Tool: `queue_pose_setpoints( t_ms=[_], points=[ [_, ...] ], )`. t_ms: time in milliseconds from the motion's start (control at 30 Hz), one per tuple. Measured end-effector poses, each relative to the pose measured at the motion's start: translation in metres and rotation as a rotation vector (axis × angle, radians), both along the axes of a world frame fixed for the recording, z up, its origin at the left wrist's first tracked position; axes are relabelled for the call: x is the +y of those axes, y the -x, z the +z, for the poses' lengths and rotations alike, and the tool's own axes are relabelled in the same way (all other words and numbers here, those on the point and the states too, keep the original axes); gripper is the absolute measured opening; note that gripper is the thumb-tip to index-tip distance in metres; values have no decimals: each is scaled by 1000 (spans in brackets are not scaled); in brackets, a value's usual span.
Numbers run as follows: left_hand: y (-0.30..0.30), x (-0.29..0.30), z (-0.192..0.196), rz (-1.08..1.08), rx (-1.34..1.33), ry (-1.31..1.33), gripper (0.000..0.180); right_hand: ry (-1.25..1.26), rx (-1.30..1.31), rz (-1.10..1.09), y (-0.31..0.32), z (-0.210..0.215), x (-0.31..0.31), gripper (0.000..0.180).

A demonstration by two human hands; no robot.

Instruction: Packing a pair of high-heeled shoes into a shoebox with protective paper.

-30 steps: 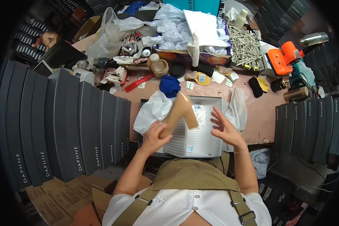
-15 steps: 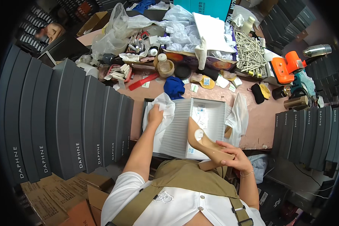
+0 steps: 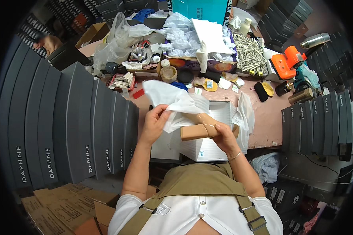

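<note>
A beige block-heeled pump [image 3: 206, 123] is in my right hand [image 3: 226, 139], gripped round its back end, with the heel pointing left. My left hand [image 3: 157, 122] pinches a white bag [image 3: 172, 98] of thin material, whose mouth surrounds the shoe's toe; the toe itself is hidden inside. Beneath them lies an open shoe box [image 3: 219, 156] with white ribbed lining paper. A second white bag [image 3: 244, 117] rests at the box's right edge, with a beige piece showing beside it, partly hidden by my right hand.
Tall stacks of dark shoe boxes flank the table, left [image 3: 72, 121] and right [image 3: 321, 125]. Along the back are a carton of crumpled paper [image 3: 180, 33], a box of pale sticks [image 3: 249, 53], an orange tape dispenser [image 3: 284, 66] and a bottle [image 3: 168, 71].
My right hand has brought the pump up and left, turning its heel leftward. My left hand has lifted the white bag from the box's left side, and the toe has entered it.
</note>
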State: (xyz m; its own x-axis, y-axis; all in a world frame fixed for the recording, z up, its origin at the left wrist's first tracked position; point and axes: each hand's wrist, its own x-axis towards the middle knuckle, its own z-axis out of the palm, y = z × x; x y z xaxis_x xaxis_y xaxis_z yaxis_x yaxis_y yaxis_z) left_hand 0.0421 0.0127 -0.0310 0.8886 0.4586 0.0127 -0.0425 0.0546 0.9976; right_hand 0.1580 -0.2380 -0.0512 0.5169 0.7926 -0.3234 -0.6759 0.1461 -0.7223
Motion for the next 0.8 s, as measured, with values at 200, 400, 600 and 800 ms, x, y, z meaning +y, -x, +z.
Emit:
queue_pose_setpoints(
  t_ms=[200, 400, 600, 800],
  points=[
    [-2, -6, 14, 166, 58, -602, 17, -315, 582, -152, 34, -36, -39, 64],
    [6, -46, 50, 31, -6, -586, 15, -432, 619, -163, 29, -38, -42, 66],
    [10, -76, 74, 14, -311, -1004, 27, -210, 133, -260, 49, 18, -6, 65],
    [18, -105, 42, -125, -409, -845, 27, -96, 153, -429, 53, 64, 16, 28]
  ],
)
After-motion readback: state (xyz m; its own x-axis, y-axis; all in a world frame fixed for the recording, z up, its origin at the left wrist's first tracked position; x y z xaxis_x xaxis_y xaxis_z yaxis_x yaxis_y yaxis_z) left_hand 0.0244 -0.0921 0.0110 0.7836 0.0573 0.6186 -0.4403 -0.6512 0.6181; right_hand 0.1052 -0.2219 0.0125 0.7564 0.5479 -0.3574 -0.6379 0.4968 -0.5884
